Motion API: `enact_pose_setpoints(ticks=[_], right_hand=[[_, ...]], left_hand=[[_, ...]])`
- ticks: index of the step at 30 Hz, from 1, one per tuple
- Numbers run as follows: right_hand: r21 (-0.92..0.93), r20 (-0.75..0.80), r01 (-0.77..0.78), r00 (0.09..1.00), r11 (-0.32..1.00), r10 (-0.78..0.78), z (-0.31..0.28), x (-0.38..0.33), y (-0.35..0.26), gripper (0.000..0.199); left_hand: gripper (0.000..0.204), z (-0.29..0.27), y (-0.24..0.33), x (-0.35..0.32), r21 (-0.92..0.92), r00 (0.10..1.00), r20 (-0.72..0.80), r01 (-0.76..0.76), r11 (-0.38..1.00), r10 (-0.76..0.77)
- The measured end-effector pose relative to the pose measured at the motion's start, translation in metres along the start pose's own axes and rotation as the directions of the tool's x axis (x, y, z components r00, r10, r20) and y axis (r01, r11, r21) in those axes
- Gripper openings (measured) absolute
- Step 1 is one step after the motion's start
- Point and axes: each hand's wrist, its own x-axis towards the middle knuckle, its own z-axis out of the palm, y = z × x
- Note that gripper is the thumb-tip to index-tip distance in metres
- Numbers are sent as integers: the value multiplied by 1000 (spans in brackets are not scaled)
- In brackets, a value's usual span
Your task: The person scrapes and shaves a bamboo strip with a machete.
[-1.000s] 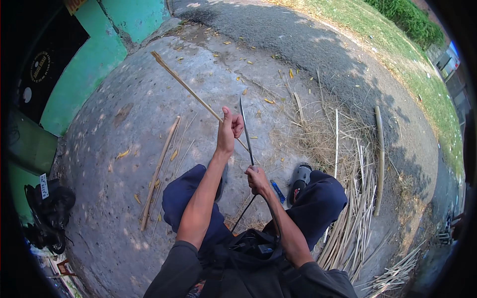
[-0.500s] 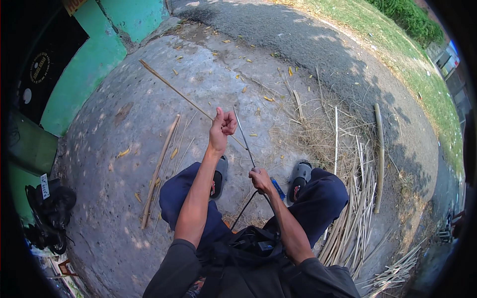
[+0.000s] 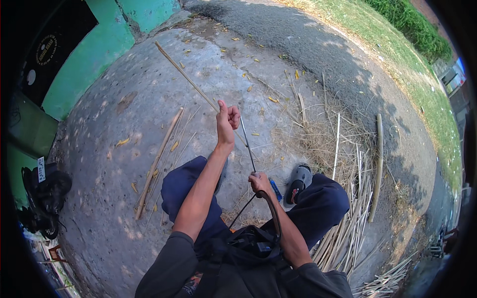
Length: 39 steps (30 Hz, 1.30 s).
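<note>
A long, thin bamboo strip slants from the far left down through my left hand. The fingers are curled round it with the thumb pointing up. My right hand is closed around a long knife with a narrow, shiny blade pointing away from me. Its dark, curved handle runs back along my right forearm. The strip's near end meets the blade just beyond my right hand; whether the edge is cutting into it I cannot tell.
Pale split strips lie heaped to the right, beside a thicker pole and dry shavings. A brown stick lies left of my knees. A blue object sits by my right shoe. A motorcycle stands far left.
The view has shifted slightly. My left hand still grips the strip at about the same distance from the knife. The knife's curved handle shows more plainly beside my right forearm.
</note>
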Motion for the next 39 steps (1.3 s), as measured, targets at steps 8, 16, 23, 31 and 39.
enact_pose_setpoints(ticks=[8, 16, 23, 31, 39], right_hand=[[111, -11, -213, 976, 971, 215, -20, 1, 40, 19], [121, 96, -189, 979, 974, 178, -10, -14, 13, 17], [227, 25, -337, 940, 914, 341, -14, -14, 11, 22], [192, 138, -278, 957, 941, 254, -8, -8, 13, 14], [159, -27, -443, 891, 882, 453, -20, -6, 35, 19]], left_hand=[[80, 13, 0, -2, 40, 999, -21, -36, 999, 37], [79, 15, 1, -3, 110, 996, -80, -37, 993, 46], [79, 5, -1, -2, 43, 996, -83, -39, 998, 42], [80, 10, -1, 1, 92, 993, -100, -55, 994, 64], [81, 0, -6, 0, 49, 996, -81, -22, 999, 26]])
